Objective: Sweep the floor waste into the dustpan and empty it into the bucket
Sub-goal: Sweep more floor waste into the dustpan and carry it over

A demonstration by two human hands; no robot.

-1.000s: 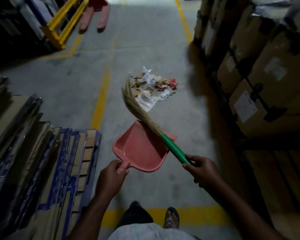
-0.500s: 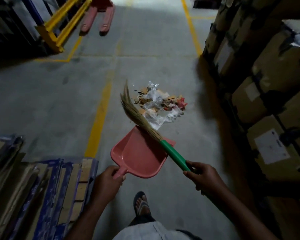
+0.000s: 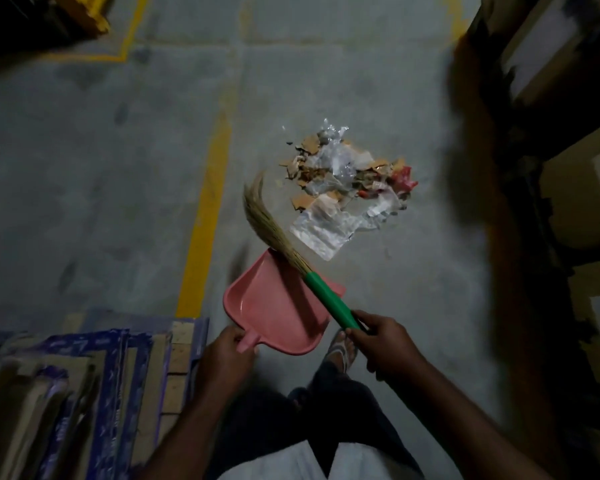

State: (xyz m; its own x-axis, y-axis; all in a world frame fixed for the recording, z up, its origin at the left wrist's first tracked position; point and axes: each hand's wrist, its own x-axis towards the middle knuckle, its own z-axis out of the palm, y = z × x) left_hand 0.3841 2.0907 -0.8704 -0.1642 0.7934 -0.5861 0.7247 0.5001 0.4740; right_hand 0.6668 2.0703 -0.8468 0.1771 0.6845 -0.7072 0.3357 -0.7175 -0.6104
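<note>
The left hand (image 3: 227,355) is gripping the pink plastic dustpan (image 3: 274,306) by its stub, the right hand (image 3: 383,341) is clasping the green-handled grass broom (image 3: 291,258), both hovering near the floor's heap of cardboard-and-plastic waste (image 3: 347,181), where sweeping is seemingly starting, needing the pan grounded.

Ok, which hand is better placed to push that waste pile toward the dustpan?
Right. The right hand grips the broom by its green handle, with the bristles just beside the waste pile. The left hand is busy holding the pink dustpan by its handle.
</note>
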